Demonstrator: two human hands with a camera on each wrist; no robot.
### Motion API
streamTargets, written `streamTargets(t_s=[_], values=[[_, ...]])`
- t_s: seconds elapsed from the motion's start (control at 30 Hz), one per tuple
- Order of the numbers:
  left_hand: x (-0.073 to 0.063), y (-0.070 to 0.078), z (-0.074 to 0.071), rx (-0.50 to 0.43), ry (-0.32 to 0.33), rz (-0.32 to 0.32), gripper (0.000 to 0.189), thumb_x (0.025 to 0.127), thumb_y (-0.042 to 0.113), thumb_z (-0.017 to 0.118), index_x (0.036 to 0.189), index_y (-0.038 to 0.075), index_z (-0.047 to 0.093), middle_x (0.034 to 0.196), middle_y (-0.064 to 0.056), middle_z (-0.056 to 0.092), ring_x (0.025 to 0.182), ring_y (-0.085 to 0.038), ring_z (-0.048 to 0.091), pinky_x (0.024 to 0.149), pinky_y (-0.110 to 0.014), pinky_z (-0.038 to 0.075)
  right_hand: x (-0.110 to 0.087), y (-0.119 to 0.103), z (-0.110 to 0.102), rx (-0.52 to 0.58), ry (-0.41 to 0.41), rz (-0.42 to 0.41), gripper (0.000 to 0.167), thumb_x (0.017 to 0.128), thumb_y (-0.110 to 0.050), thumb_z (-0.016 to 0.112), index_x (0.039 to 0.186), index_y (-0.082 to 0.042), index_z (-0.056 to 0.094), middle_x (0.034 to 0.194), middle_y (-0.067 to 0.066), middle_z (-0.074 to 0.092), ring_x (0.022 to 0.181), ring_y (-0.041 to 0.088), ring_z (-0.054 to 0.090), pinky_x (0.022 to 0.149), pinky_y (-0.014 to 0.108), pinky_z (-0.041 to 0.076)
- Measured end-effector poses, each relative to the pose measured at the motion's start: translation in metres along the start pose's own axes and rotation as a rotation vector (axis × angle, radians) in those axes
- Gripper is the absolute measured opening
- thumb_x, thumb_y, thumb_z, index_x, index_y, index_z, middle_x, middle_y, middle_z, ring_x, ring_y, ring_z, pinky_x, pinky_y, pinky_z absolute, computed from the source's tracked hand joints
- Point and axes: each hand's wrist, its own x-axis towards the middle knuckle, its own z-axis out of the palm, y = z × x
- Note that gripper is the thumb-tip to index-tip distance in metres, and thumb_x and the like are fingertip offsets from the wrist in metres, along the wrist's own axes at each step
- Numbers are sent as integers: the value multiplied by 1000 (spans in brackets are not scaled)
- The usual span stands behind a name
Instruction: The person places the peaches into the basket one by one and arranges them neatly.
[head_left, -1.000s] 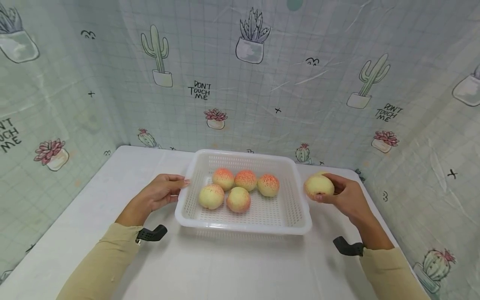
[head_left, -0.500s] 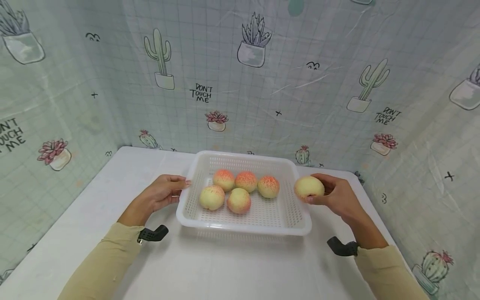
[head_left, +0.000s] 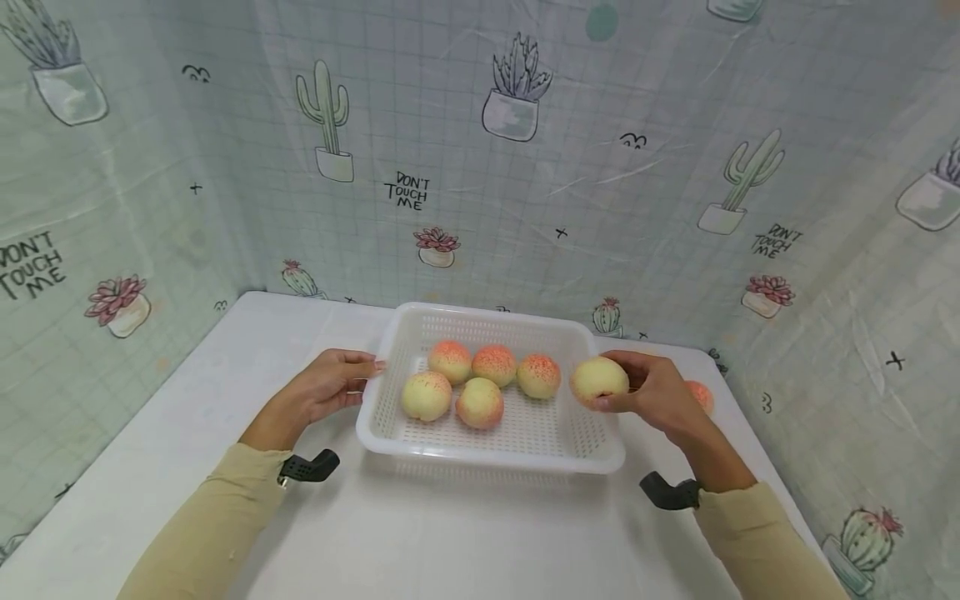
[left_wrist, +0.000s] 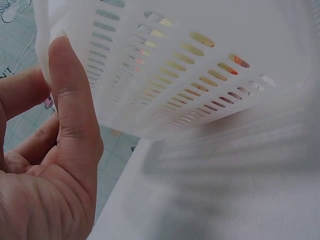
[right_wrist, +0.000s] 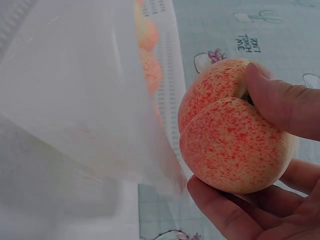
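A white slotted plastic basket (head_left: 487, 461) sits on the table with several yellow-and-red peaches (head_left: 480, 403) inside, grouped toward its left and middle. My left hand (head_left: 330, 387) grips the basket's left rim; in the left wrist view the thumb (left_wrist: 72, 95) presses on the outside of the rim. In my right hand (head_left: 656, 396) is another peach (head_left: 598, 382), held over the basket's right rim. The right wrist view shows this peach (right_wrist: 235, 127) pinched between thumb and fingers, its speckled red side and crease facing the camera.
One more peach (head_left: 701, 397) lies on the white table (head_left: 480, 533) at the right, partly hidden behind my right wrist. A cloth printed with cacti (head_left: 510, 183) hangs behind the table and along both sides.
My right hand has carried its peach leftward, from beside the basket to over its right rim. The peach on the table at right has come into sight. My left hand stays on the rim.
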Motion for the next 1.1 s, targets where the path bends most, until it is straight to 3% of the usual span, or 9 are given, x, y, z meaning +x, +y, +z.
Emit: streamTargets(t_s=[0.33, 1.1], values=[[1, -1, -2, -1, -9, 15, 57, 98, 26, 74, 143, -3, 55, 119, -5, 71, 99, -17, 72, 86, -34, 64, 11, -12, 11, -25, -47, 28, 73, 78, -19, 93, 142, -3, 60, 132, 21, 69, 108, 29, 68, 93, 40, 58], [0, -2, -1, -3, -16, 26, 56, 99, 25, 74, 143, -3, 55, 119, -6, 71, 97, -16, 71, 84, -32, 64, 32, -30, 35, -92, -160, -14, 68, 75, -11, 91, 137, -6, 66, 125, 15, 72, 102, 25, 66, 86, 33, 56]])
